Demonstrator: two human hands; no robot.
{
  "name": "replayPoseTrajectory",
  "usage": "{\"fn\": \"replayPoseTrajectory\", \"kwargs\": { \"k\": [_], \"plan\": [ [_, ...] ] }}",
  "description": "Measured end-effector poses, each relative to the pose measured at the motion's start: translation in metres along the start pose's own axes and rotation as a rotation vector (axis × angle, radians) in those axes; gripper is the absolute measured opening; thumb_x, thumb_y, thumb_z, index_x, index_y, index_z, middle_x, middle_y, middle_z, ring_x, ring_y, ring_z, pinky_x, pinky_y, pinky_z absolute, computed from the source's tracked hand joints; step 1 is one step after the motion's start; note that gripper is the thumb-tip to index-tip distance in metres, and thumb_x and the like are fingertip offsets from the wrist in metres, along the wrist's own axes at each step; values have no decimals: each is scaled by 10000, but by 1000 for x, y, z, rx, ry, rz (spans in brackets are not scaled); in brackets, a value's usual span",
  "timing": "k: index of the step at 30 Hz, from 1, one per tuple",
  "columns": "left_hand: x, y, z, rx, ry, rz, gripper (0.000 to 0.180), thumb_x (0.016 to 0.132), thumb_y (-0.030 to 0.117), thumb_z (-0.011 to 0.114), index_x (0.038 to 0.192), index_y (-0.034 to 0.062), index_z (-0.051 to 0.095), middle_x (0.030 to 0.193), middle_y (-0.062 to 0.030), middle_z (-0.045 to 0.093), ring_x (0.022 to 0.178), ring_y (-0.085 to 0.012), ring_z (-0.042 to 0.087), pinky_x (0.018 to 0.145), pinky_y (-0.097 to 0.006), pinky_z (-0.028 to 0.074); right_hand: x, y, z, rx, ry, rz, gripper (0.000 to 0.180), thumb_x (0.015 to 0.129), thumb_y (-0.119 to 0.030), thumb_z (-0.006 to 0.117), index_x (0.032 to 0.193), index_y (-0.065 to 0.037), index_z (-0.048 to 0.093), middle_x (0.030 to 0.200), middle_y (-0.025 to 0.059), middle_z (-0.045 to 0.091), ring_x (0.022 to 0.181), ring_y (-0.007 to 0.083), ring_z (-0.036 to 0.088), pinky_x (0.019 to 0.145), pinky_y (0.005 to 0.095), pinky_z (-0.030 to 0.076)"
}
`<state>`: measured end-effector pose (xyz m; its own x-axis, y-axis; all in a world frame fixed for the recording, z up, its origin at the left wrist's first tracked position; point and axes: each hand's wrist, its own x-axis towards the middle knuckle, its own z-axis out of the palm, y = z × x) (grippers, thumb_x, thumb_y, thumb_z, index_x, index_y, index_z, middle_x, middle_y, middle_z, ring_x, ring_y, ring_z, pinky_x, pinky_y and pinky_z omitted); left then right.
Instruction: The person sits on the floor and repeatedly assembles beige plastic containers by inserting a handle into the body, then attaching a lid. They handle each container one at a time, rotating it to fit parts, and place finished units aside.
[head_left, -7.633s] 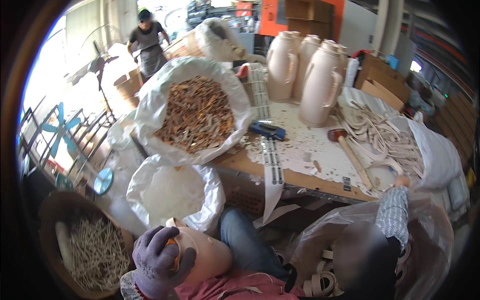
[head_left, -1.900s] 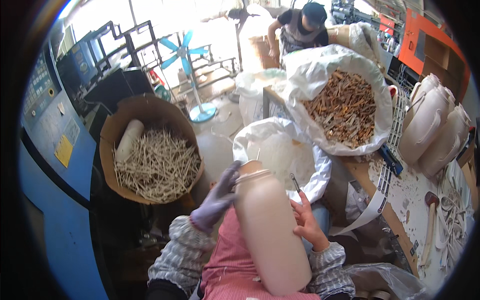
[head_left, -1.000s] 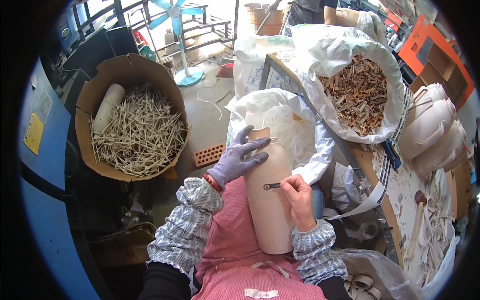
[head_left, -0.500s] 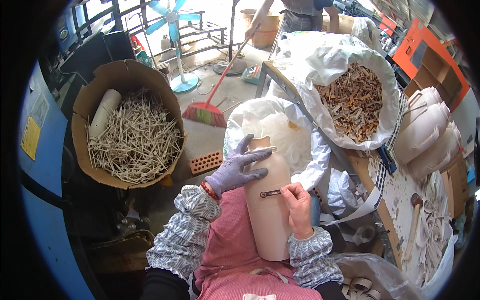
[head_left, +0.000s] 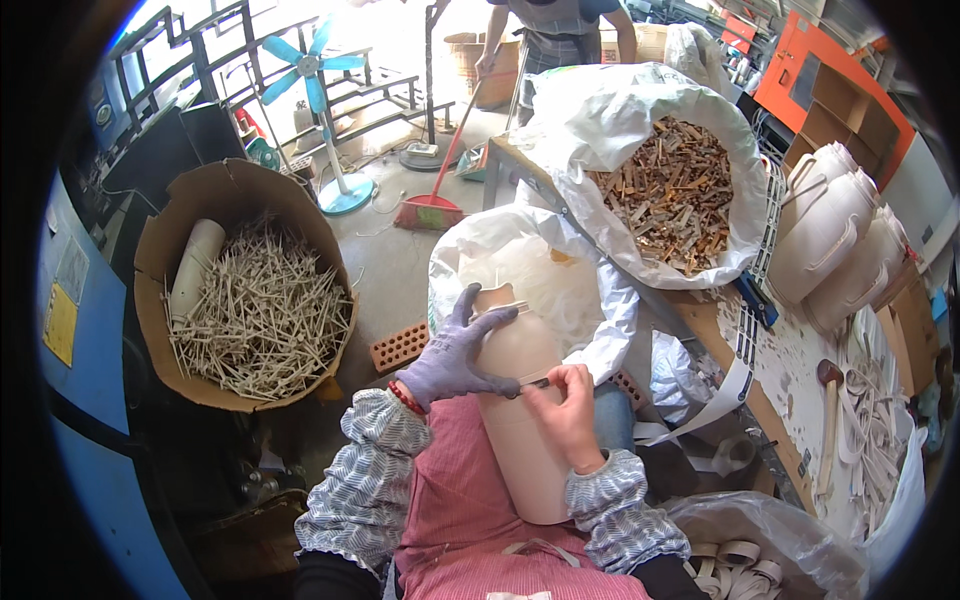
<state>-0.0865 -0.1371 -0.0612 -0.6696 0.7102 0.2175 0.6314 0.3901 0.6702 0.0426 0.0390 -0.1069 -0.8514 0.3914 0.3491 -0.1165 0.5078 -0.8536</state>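
Note:
A beige plastic bottle (head_left: 528,440) leans upright in my lap against the pink apron. My left hand (head_left: 452,350), in a grey-purple glove, grips the bottle's upper side, fingers spread over the shoulder and thumb across its front. The thumb tip lies at a small dark label (head_left: 540,383) on the bottle's front. My bare right hand (head_left: 568,415) is closed, its thumb and fingertips pinching the right end of that label. My fingers cover most of the label.
A cardboard drum (head_left: 160,270) of thin beige scraps stands left. White sacks hold translucent film (head_left: 545,290) and brown strips (head_left: 665,200). On the right-hand bench (head_left: 775,400) are beige jugs (head_left: 825,230), a mallet (head_left: 828,420) and a label strip (head_left: 728,395). Another person (head_left: 565,35) holds a broom (head_left: 430,211).
My left thumb has come down onto the label and my right fingers have shifted left over it. The view has shifted slightly. The other person's broom has moved farther back.

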Motion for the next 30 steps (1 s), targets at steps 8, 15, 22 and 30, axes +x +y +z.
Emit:
{"fn": "replayPoseTrajectory", "kwargs": {
  "k": [8, 15, 22, 30],
  "plan": [
    [-43, 36, -35, -1016, 288, -173, 465, 785, 93, 739, 1176, 53, 490, 1057, -30, 534, 997, -107, 527, 835, -259, 461, 7, 64, -19, 286, -156, 211, 327, 941, -243, 624, 1133, 5, 532, 938, 51, 581, 792, 130, 531, 740, 282, 470],
    [-100, 96, -88, -372, 507, -102, 496, 690, 189, 858, 1072, -16, 618, 1110, -144, 629, 1133, -263, 584, 949, -385, 480, -16, -41, -48, 637, -331, 176, 246, 885, -116, 681, 1090, -1, 609, 980, 35, 639, 936, 97, 581, 852, 256, 469],
    [-110, 122, -139, 375, 632, 108, 202, 780, 192, 745, 802, 10, 659, 865, -118, 663, 976, -309, 618, 1024, -530, 427, -9, -67, -31, 775, -408, -159, 192, 940, -139, 612, 1046, 18, 579, 986, 74, 616, 888, 132, 552, 805, 261, 439],
    [-127, 153, -163, 462, 323, 178, 376, 736, 293, 771, 930, -12, 666, 1004, -155, 658, 939, -335, 632, 864, -443, 473, 24, -45, 22, 480, -209, -290, 57, 895, -96, 653, 905, -41, 643, 760, 77, 648, 679, 153, 614, 635, 289, 486]
  ]
}}
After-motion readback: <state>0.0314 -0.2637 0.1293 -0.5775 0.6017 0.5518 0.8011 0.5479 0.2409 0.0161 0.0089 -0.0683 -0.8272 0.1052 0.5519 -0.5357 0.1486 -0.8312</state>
